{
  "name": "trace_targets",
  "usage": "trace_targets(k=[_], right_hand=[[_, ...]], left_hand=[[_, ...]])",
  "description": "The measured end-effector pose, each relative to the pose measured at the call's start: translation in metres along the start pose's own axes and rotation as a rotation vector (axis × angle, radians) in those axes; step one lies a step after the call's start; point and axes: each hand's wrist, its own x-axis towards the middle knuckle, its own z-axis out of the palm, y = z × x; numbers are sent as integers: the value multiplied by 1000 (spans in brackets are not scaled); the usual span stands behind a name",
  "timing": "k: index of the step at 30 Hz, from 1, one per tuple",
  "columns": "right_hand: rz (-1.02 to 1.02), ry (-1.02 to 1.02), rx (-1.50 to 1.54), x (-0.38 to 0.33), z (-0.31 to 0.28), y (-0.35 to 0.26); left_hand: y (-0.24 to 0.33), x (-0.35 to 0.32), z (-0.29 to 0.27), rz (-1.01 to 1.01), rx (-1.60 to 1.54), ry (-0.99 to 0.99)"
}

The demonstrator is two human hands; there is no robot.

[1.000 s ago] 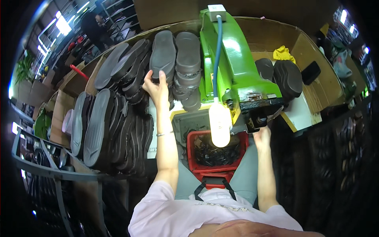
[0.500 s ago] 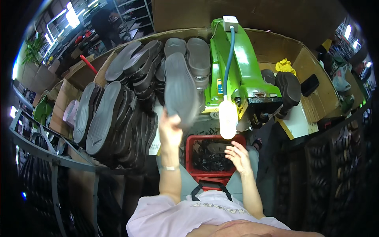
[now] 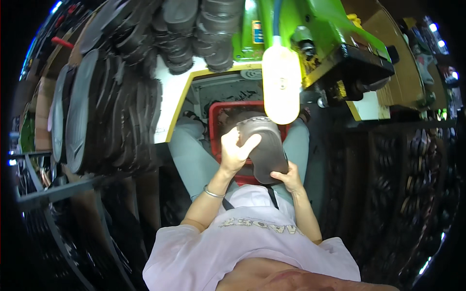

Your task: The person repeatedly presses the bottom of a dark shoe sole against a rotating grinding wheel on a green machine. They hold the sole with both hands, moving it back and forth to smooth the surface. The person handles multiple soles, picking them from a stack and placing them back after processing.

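The person has two hands (image 3: 235, 153) on one sole (image 3: 268, 153). There are one green machine (image 3: 330, 22), one lamp (image 3: 282, 87), one red bin (image 3: 214, 133) and one bracelet (image 3: 212, 193); the stacked soles (image 3: 119, 111) overlap too much to count.

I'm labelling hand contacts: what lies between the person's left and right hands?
In the head view, a dark shoe sole lies between the left hand and right hand, held by both.
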Motion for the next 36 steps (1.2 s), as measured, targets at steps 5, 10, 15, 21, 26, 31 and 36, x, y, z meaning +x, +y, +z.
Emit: trace_targets(k=[5, 10, 15, 21, 26, 31, 36], right_hand=[[-2, 58, 149, 0, 24, 15], [-127, 29, 107, 1, 45, -11], [-116, 36, 1, 0, 46, -16], [-99, 24, -21, -3, 34, -21], [-135, 15, 9, 2, 37, -12], [-69, -7, -10, 2, 39, -9], [-116, 16, 0, 1, 40, -4]], left_hand=[[12, 30, 56, 51, 269, -184], [5, 53, 60, 127, 571, -162], [-4, 47, 52, 106, 515, -148], [-9, 45, 53, 98, 540, -152], [0, 42, 59, 216, 682, -195], [2, 45, 55, 206, 728, -166], [23, 45, 58, 254, 682, -139]])
